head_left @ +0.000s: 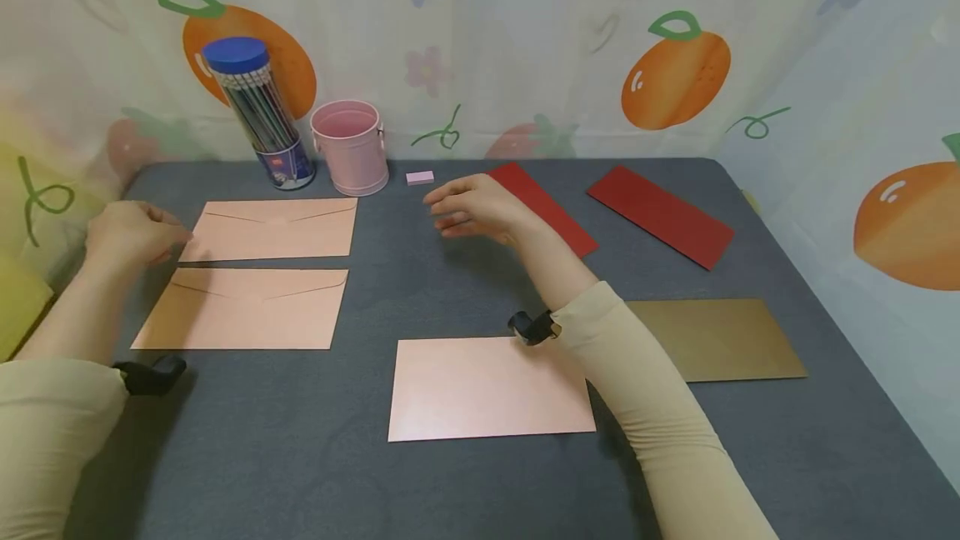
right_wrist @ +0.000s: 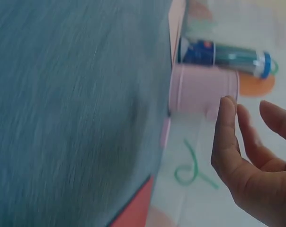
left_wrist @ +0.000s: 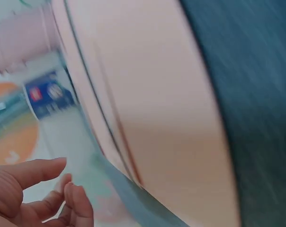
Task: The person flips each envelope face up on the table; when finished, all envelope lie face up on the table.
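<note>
While the right hand [head_left: 476,207] hovers, fingers relaxed and empty, the eraser [head_left: 420,177] lies just beyond its fingertips, long axis left-right; left hand [head_left: 131,232], loosely curled, empty, sits well apart beside the envelope [head_left: 273,229].

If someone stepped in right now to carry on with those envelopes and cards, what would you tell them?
Left hand: holds nothing, at the left edge of the upper envelope.
Right hand: open, empty, hovering over the table near the small pink eraser.
Second envelope lies below the first; pink card in front.
Done: nothing filled.
Left: every card is outside the envelopes.
</note>
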A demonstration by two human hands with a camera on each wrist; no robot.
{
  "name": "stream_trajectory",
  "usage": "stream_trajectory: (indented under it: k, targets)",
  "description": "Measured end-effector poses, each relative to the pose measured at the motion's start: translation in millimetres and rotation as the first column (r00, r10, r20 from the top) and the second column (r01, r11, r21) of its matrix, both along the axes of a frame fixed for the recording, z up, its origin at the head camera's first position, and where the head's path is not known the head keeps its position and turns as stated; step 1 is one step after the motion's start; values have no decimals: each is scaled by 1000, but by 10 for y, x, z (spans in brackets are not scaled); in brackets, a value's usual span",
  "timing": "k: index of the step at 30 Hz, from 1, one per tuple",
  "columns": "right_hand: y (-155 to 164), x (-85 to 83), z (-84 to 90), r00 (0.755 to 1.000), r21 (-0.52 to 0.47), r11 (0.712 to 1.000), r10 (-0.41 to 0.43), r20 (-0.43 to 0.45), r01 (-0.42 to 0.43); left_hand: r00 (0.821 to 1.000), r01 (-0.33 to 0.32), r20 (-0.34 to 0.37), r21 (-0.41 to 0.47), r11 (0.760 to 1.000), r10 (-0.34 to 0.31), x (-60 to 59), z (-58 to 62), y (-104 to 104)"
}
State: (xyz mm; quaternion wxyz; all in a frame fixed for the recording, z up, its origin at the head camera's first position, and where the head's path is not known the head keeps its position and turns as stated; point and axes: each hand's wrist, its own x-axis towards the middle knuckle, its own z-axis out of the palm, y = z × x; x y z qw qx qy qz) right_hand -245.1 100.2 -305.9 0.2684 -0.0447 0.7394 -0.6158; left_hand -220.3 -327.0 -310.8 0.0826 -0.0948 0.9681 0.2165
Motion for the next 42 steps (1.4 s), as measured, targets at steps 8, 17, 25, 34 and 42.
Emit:
stream_trajectory:
  k: [8,17,25,34,42]
  targets:
    - [593,-5,11,994,46,995,-90,-61,93,993,6,-117,164,987,13,-103,83,736]
    - [1263,20,-98,983,52,986,-154,-97,160,961,263,-159,277,924,-226,-250,63,1563]
    - [1657,1,-196,983,137,978,-139,-118,155,928,373,-159,430,822,-338,-397,-24,2148]
    - [1849,-65,-238,988,245,958,-137,-65,149,921,388,-136,377,841,-364,-652,-109,2604]
    - [1856,-111,-286,993,379,918,-108,-49,119,936,345,-97,442,828,-338,-850,-139,2926]
